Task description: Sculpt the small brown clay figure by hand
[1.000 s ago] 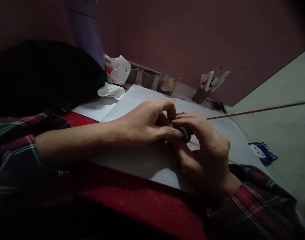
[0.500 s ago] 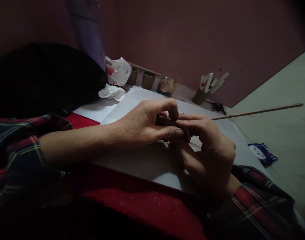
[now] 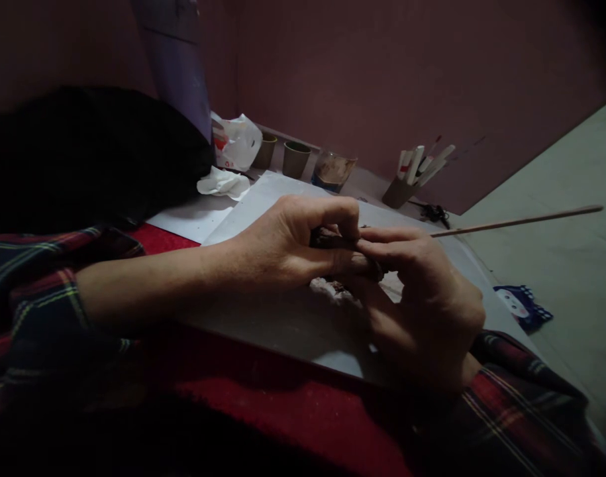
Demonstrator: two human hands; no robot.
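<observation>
My left hand (image 3: 303, 242) is closed, its fingers and thumb curled round a dark brown lumpy piece (image 3: 327, 237). Facing it, my right hand (image 3: 422, 291) pinches the same piece from the right, and the fingertips of both hands nearly meet. A pale, fluffy-looking clump (image 3: 327, 289) with brown bits shows beneath my left thumb. Most of the brown piece is hidden by my fingers, and the dim light hides its material. From behind my right hand a thin wooden stick (image 3: 521, 220) sticks out to the right; its near end is hidden.
Below the hands lies a white board (image 3: 283, 331) over a red cloth (image 3: 263, 397). Behind stand a crumpled tissue (image 3: 224, 183), a plastic bag (image 3: 240, 142), a cup (image 3: 296, 159), a stained glass (image 3: 334, 171) and a holder of brushes (image 3: 399, 192). A dark blue packet (image 3: 521, 306) is at right.
My right hand has shifted slightly right, and the left fingertips have moved a little the same way. More of the pale clump shows under my left thumb. The stick stays almost in place.
</observation>
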